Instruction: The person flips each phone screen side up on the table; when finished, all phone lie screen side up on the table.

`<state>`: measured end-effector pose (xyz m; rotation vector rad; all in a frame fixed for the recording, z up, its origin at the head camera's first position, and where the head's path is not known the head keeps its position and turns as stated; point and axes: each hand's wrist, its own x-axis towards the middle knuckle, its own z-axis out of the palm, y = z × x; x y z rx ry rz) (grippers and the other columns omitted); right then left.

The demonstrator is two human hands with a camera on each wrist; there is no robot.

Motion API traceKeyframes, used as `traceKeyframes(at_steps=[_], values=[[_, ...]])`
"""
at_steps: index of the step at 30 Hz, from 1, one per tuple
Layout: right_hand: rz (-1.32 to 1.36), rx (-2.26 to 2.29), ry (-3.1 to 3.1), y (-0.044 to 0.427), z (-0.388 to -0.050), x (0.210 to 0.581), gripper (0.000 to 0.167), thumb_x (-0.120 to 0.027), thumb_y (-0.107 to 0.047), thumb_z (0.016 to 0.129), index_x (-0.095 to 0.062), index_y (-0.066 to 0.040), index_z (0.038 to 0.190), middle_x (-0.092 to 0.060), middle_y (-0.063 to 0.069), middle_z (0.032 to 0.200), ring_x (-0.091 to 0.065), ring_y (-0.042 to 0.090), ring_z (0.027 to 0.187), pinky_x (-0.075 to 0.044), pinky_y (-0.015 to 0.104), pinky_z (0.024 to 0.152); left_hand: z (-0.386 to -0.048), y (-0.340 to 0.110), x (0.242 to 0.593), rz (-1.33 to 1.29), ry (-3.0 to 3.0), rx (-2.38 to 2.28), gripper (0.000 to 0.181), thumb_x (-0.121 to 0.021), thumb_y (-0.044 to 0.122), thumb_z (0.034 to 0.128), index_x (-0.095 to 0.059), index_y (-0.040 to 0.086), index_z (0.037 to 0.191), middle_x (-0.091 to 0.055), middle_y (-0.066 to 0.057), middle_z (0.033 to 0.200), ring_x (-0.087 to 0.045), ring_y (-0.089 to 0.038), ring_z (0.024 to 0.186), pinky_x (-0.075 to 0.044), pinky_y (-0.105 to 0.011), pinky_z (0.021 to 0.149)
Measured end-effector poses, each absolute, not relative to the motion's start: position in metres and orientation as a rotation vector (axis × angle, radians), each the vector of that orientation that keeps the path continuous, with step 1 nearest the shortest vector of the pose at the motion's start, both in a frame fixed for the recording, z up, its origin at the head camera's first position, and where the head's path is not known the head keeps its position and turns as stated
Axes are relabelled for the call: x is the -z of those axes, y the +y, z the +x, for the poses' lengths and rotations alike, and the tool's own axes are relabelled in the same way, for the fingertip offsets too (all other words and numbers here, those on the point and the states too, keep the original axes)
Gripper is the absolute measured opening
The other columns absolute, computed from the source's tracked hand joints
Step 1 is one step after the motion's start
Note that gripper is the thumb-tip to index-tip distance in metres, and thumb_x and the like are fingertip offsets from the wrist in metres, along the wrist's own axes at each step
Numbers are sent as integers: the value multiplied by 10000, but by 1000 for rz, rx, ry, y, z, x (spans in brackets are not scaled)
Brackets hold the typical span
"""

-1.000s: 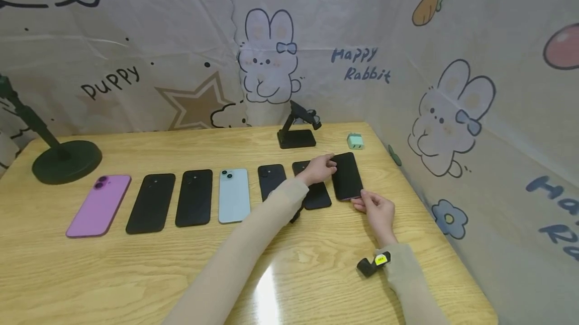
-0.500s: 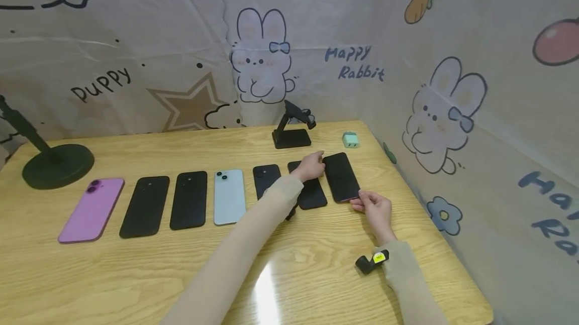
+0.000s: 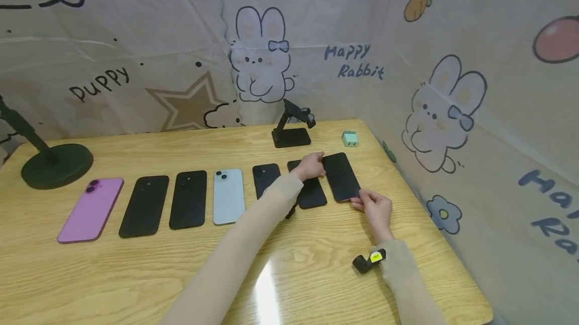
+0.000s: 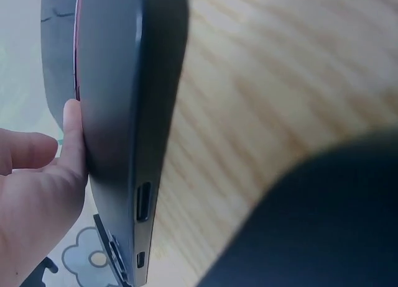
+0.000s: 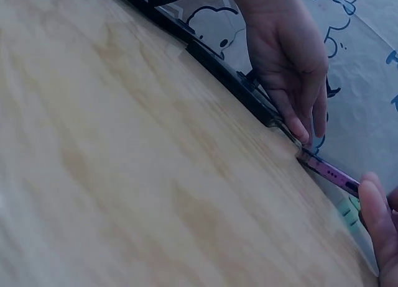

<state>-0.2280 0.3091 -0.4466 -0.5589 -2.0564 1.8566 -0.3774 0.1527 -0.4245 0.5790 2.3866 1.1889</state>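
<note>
"Seven phones (image 3: 228,199) in a row on the desk (image 3: 316,259). Which are you on?"

"Black-screened phone (image 3: 341,177), right end of the row, lying a little askew. Purple-pink trim along its near edge."

"Grip?"

"Right hand (image 3: 377,212): thumb and fingers pinch the near right corner. Left hand (image 3: 311,165): reaches across the dark phone (image 3: 313,194) next door, fingers against the far left part of the same phone. Thumb stands apart in the left wrist view, so a touch, not a clamp, as I read it."

"Step?"

"Straightening it, or getting ready to turn it over; can't settle which. Looks screen-up, while the pink phone (image 3: 90,210) at the other end lies camera side up. Next move calls for a sure hold at both ends, low and slow, without nudging the neighbour."

"What can't you make out?"

"Its back: hidden. Whether the pinched corner is off the wood: unclear. Left sleeve (image 3: 242,242) covers the lower part of the fifth phone (image 3: 266,178). Left wrist view: another phone's dark edge blocks much. Right wrist view: phone is only a thin purple strip, right hand cut off at the frame's edge."
</note>
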Motion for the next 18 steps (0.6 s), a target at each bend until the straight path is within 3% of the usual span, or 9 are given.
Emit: traceKeyframes(at_steps=[5, 9, 12, 14, 18], values=[[-616, -1722, -2093, 305, -229, 447, 269, -543, -37, 946, -623, 146, 1126, -668, 208, 907, -637, -25, 585, -548, 156, 624, -374, 151, 421, 550, 2396, -1183, 696, -570, -32, 880, -271, 42, 1505, -494, -176, 1410, -548, -145, 725, -423, -237, 742], [-629, -1702, -2099, 304, -230, 448, 290, -568, -22, 923, -616, 130, 1164, -637, 325, 1046, -625, -42, 572, -539, 136, 611, -394, 158, 445, 573, 2381, -1200, 722, -593, -4, 865, -282, 87, 1510, -640, -113, 1160, -581, -138, 735, -453, -241, 745], [-629, -1709, -2098, 304, -231, 448, 299, -586, -18, 912, -618, 117, 1177, -625, 338, 1095, -622, -45, 575, -535, 128, 612, -394, 159, 441, 554, 2357, -1201, 726, -589, -19, 865, -278, 94, 1511, -653, -93, 956, -569, -160, 740, -446, -248, 743], [-630, -1708, -2101, 304, -231, 448, 297, -593, -27, 913, -624, 111, 1174, -626, 334, 1104, -623, -46, 579, -535, 128, 615, -380, 156, 424, 525, 2380, -1158, 689, -555, -32, 885, -270, 57, 1506, -629, -128, 933, -529, -186, 744, -428, -254, 759], [-641, -1708, -2105, 304, -230, 447, 307, -606, -39, 909, -623, 108, 1178, -629, 327, 1108, -625, -46, 584, -537, 131, 621, -367, 152, 412, 569, 2464, -1090, 634, -519, -13, 904, -288, 27, 1493, -583, -143, 1258, -423, -174, 751, -356, -221, 732]])
